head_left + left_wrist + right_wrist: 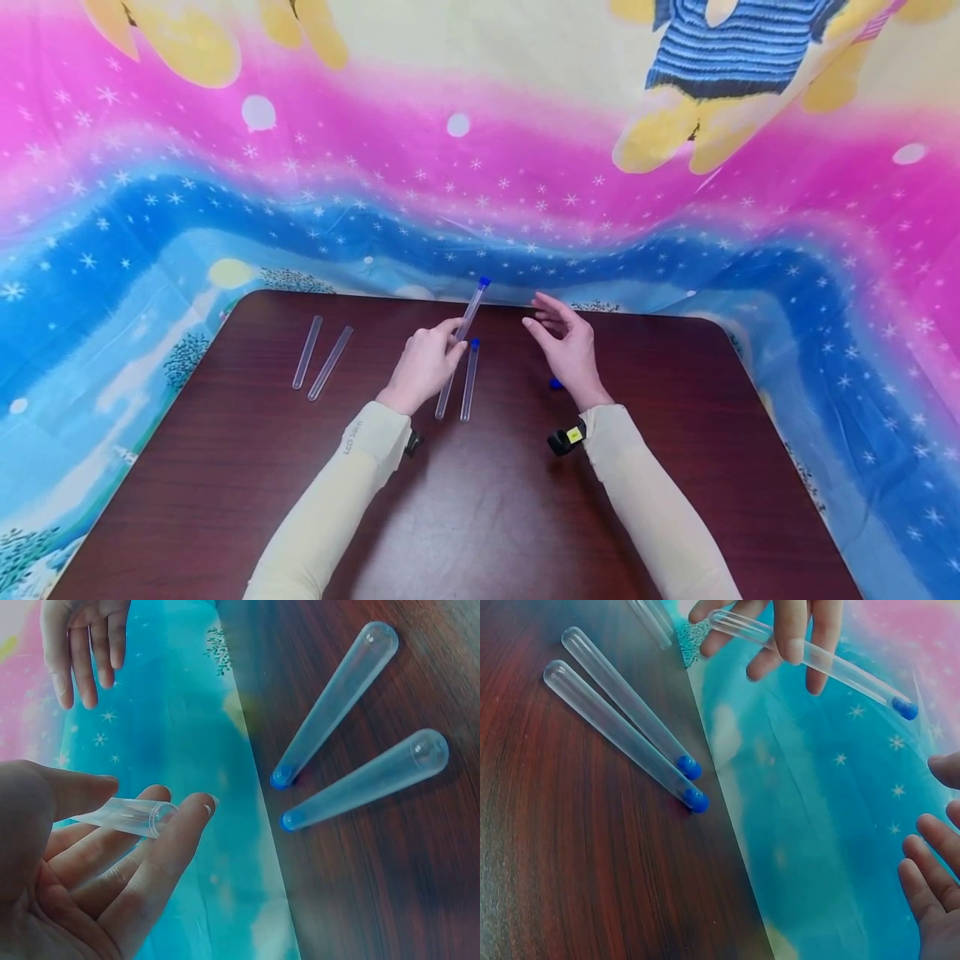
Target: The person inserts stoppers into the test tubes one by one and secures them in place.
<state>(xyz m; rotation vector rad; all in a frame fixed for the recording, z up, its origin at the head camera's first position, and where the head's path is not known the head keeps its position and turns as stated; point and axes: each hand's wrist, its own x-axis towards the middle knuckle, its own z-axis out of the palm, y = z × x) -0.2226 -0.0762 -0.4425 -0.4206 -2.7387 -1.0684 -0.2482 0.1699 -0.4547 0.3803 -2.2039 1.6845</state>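
My left hand (423, 362) pinches a clear test tube (471, 310) between thumb and fingers. The tube is tilted, its blue cap (905, 708) on the end away from the palm and its rounded end (163, 819) by the fingertips. My right hand (572, 346) is apart from it, fingers loosely extended, with nothing in them. Below the left hand, two more test tubes (468, 387) with blue caps (696, 800) lie side by side on the dark wooden table (480, 517). A small blue cap (555, 383) shows on the table, partly hidden by the right hand.
Two clear test tubes without visible caps, one upper left (307, 352) and one beside it (330, 364), lie on the table's left side. A printed cloth (420, 183) with snowflakes hangs behind the table's far edge.
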